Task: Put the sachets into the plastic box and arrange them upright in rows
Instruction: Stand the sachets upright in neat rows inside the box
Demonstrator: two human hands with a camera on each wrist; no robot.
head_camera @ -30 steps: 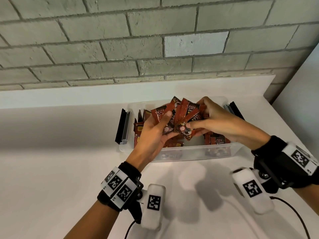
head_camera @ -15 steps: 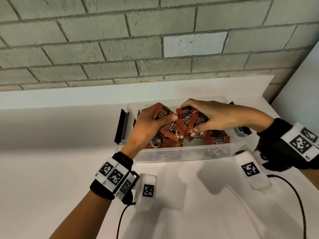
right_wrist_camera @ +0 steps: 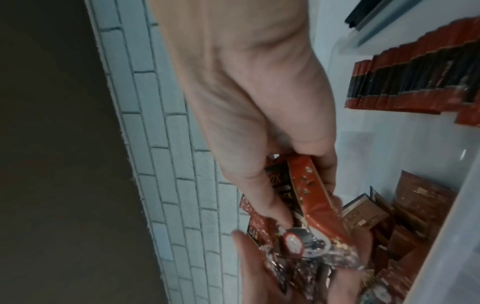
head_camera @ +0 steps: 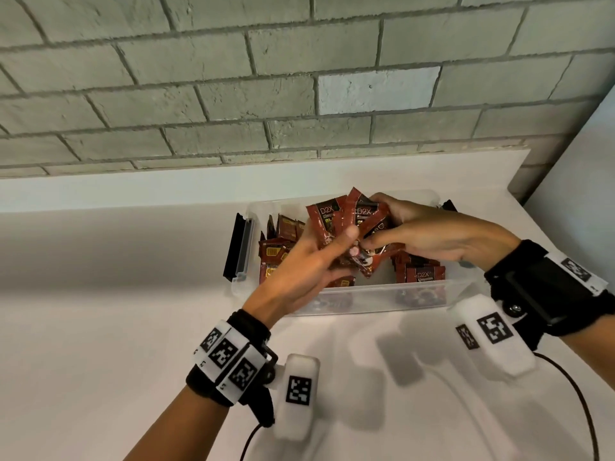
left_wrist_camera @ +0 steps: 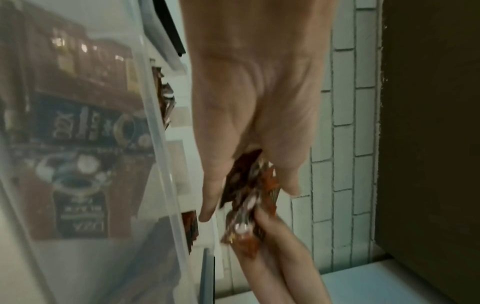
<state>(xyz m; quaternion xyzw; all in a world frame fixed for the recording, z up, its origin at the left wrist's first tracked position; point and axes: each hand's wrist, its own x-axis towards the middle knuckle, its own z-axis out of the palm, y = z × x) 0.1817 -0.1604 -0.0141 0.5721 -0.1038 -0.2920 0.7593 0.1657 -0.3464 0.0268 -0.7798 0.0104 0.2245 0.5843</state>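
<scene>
Head view, centre of the frame: a person's two hands meet above a clear plastic box (head_camera: 376,296) standing on a white counter (head_camera: 100,311) against a grey brick wall (head_camera: 233,78). Together they hold a fanned bundle of red-brown sachets (head_camera: 349,221), raised just over the box's middle. The left hand (head_camera: 299,277) comes up from the lower left, thumb pressed on the front of the bundle, fingers curled behind it. The right hand (head_camera: 416,231) comes in from the right, its grip closed round the bundle's top and right side.

More sachets already sit in the box. At its left end they stand loosely and lean (head_camera: 276,247). At the right end they stand upright in a tidy row (head_camera: 424,272), seen packed edge to edge at the upper right of the right wrist view. The middle looks unfilled.

The step in hand seems to be squaring up a handful before placing it. The next move likely calls for evening the edges, then lowering the bundle upright into the middle gap without knocking the leaning ones over.

Readable print: "D2X" in pale letters on several sachets. Smaller text beneath is too blurred to read. Through the box wall, the left wrist view shows a coffee cup picture.
</scene>
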